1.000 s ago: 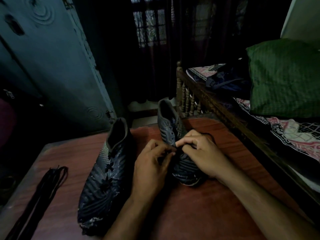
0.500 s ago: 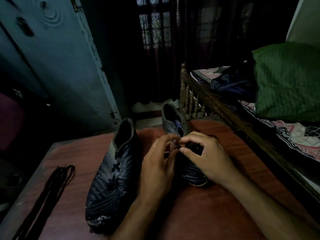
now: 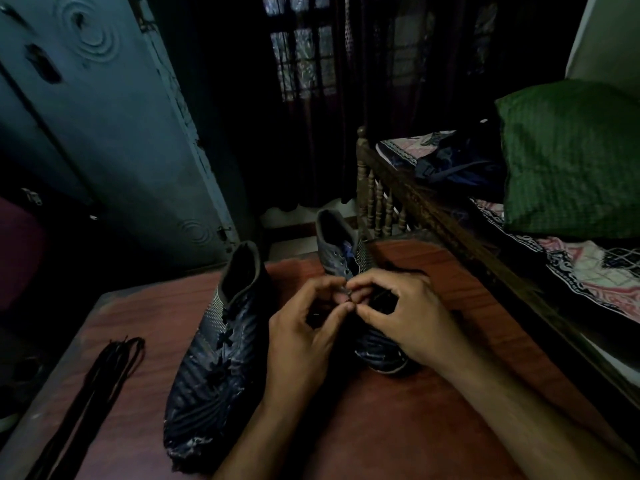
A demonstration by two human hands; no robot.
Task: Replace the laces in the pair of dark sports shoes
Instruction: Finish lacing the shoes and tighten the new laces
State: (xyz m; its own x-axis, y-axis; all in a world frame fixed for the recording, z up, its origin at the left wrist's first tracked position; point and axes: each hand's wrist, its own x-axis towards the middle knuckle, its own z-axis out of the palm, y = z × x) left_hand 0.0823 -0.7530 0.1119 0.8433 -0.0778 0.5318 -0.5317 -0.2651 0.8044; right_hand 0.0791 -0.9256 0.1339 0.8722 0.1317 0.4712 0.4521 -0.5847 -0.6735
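Observation:
Two dark sports shoes stand on a reddish wooden table (image 3: 398, 427). The left shoe (image 3: 218, 344) is laced with a dark lace and lies toes toward me. The right shoe (image 3: 341, 251) sits behind my hands, its upper eyelets bare. My left hand (image 3: 304, 334) and my right hand (image 3: 401, 317) meet over the right shoe's middle, fingertips pinched together on a thin dark lace (image 3: 348, 292). More of that lace trails dark under my right hand. A bundle of dark laces (image 3: 100, 386) lies at the table's left edge.
A wooden bed frame (image 3: 426, 206) with turned spindles runs close along the table's right side, carrying a green pillow (image 3: 568, 157) and a dark bag (image 3: 457, 164). A blue-grey metal cupboard (image 3: 104, 133) stands at the back left. A curtained window is behind.
My hands have risen slightly along the right shoe and drawn their fingertips together on the lace. The camera view has shifted a little; the shoes have stayed in place.

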